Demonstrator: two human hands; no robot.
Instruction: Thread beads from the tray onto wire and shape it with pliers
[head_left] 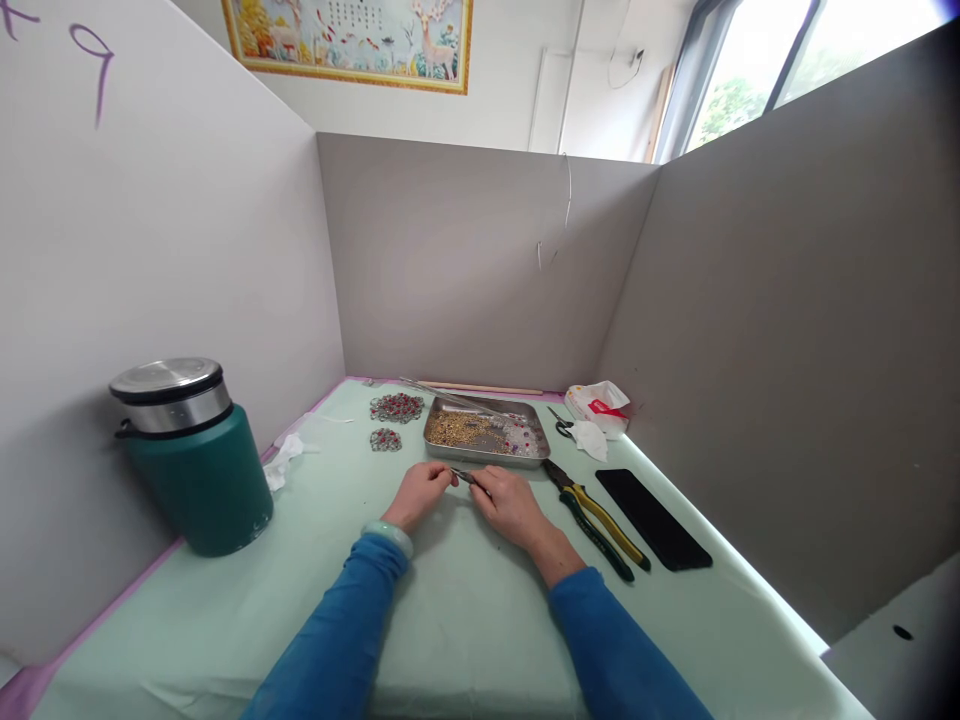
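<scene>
My left hand [420,496] is closed in a pinch just in front of the metal tray; whatever sits between its fingertips is too small to make out. Close beside it, my right hand [511,506] is wrapped round a small dark metal tool, which looks like small pliers [463,476]. The tool's tip points left and meets the left fingertips. Behind both hands stands the shallow metal tray [487,462], holding gold-coloured beads [459,428] on its left and clear, red and purple beads [520,437] on its right.
Two piles of red-and-silver pieces [397,407] lie left of the tray. To the right are large pliers [600,520], a black phone-like slab [654,519], scissors [560,424] and a white plastic bag [598,407]. A green flask [196,480] stands far left; grey partitions [480,260] enclose the table.
</scene>
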